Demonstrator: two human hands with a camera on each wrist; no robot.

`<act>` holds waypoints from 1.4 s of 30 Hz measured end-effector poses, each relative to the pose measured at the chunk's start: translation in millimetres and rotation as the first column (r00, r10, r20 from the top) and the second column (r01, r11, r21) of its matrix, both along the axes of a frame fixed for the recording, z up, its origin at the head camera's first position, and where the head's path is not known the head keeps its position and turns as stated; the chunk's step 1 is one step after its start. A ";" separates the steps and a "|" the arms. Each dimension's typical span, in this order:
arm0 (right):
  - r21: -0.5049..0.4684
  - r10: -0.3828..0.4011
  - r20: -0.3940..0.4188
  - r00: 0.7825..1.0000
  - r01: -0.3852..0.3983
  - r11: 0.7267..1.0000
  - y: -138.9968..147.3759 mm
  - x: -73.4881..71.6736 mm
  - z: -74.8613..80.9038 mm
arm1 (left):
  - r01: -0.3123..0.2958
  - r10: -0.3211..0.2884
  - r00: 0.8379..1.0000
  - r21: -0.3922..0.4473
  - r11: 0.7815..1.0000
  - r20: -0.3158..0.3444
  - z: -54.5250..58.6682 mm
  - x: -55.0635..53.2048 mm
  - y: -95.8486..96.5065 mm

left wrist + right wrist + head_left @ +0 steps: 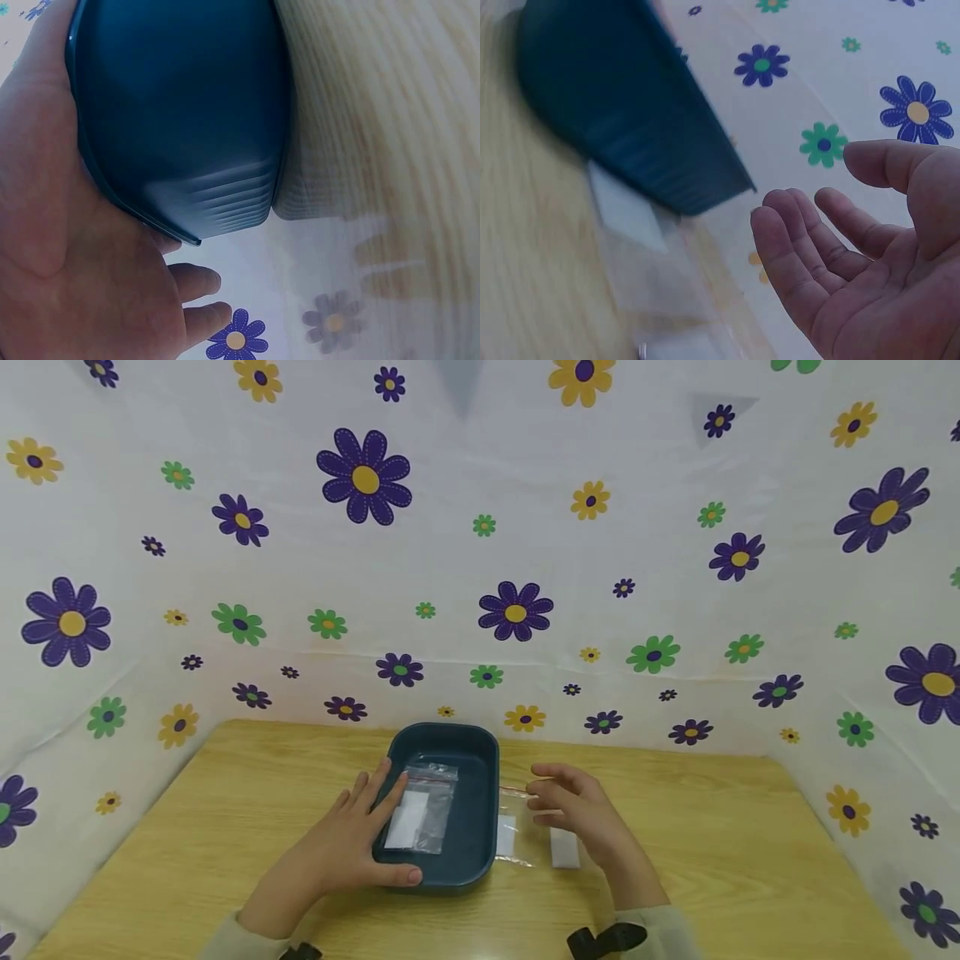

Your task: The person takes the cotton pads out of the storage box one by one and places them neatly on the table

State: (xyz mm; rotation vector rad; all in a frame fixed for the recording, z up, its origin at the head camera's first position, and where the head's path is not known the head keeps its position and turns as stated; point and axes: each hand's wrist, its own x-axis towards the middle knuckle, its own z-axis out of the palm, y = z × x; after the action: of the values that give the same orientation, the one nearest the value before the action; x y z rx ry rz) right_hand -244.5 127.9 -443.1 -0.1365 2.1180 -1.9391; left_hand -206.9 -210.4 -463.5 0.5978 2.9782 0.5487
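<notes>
A dark teal plastic bin (474, 810) stands on the wooden table. My left hand (345, 843) rests across its left rim with the fingers spread, and the left wrist view shows the palm (90, 262) against the bin's outer side. Inside the bin lies a clear zip bag (437, 827) with a white piece (408, 820) in it. Another clear zip bag (525, 847) lies right of the bin, partly behind its wall. Above that bag hovers my right hand (581, 810), fingers loosely bent and holding nothing; its palm (885, 300) is bare.
A white rectangular piece (565, 852) lies on the table (712, 827) under my right hand. A flower-printed cloth (442, 560) hangs behind and at both sides of the table. Black straps (607, 939) sit at the wrists.
</notes>
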 end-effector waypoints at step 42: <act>-0.458 0.103 0.187 0.977 -0.005 0.889 -100.2 12.8 8.4 | -0.008 0.008 1.000 -0.002 1.000 0.027 3.5 1.2 1.0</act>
State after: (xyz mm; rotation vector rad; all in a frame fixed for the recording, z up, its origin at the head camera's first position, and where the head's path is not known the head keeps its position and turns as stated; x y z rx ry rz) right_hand -231.7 27.7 -434.8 -0.0771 1.4830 -2.2726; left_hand -205.7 -209.4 -460.0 0.5746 2.9565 0.5505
